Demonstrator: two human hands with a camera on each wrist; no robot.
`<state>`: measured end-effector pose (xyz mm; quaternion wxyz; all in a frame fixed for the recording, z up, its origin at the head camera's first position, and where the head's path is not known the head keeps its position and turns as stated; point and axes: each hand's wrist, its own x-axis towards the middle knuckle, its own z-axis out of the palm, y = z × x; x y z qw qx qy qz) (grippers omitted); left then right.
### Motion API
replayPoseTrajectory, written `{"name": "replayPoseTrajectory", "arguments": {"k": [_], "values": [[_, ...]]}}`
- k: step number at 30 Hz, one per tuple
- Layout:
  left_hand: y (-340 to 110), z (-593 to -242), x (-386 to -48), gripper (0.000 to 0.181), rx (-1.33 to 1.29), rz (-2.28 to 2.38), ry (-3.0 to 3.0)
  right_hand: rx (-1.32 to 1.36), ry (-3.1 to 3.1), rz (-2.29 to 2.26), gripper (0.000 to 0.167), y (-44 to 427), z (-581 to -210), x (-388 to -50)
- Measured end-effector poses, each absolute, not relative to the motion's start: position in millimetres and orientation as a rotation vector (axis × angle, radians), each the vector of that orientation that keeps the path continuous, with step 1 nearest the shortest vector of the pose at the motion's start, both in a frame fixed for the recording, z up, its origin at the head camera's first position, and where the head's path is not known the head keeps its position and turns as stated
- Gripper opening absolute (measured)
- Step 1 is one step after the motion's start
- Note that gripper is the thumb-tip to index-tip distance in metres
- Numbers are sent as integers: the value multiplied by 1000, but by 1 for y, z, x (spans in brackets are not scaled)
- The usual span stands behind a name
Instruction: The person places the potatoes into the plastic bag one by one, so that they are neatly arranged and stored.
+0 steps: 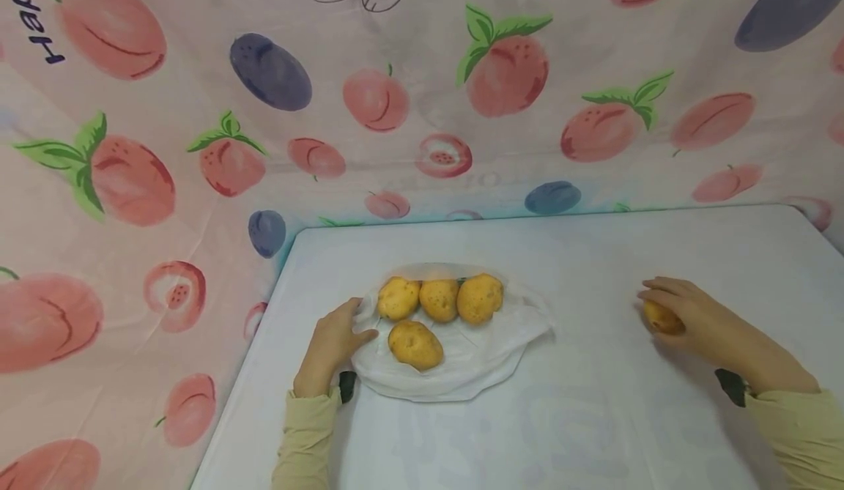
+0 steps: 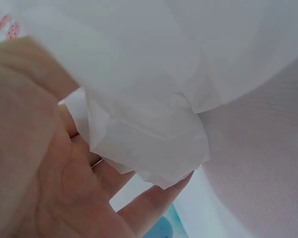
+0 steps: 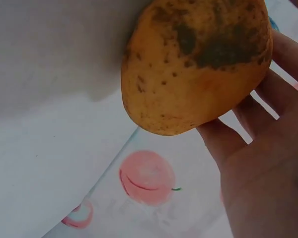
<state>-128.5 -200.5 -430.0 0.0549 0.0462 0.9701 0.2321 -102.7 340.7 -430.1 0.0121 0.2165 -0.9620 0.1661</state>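
A thin white plastic bag (image 1: 455, 380) lies spread on the table, with several yellow-brown potatoes (image 1: 415, 345) resting on it. At its left edge my left hand (image 1: 332, 340) holds the plastic loosely between thumb and fingers. In the left wrist view the crumpled bag (image 2: 149, 139) lies against the fingers (image 2: 156, 203). Far to the right, my right hand (image 1: 692, 321) grips a single potato (image 1: 661, 319) from above. The right wrist view shows this potato (image 3: 198, 69) with dark blotches and specks, fingers curled along its side. Whether it touches the table I cannot tell.
The white table (image 1: 593, 417) carries the bag on its left half. Behind and to the left hangs a pink cloth (image 1: 422, 43) printed with peaches and blue fruit. The table's back edge runs along that cloth.
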Motion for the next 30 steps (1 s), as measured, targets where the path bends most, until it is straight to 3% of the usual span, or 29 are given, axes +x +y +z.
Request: {"name": "replayPoseTrajectory", "arguments": {"k": [15, 30], "values": [[-201, -432, -129, 63, 138, 707, 2949, 632, -2944, 421, 56, 342, -429, -99], [-201, -432, -129, 65, 115, 714, 2942, 589, -2867, 437, 53, 314, -404, -100]]}}
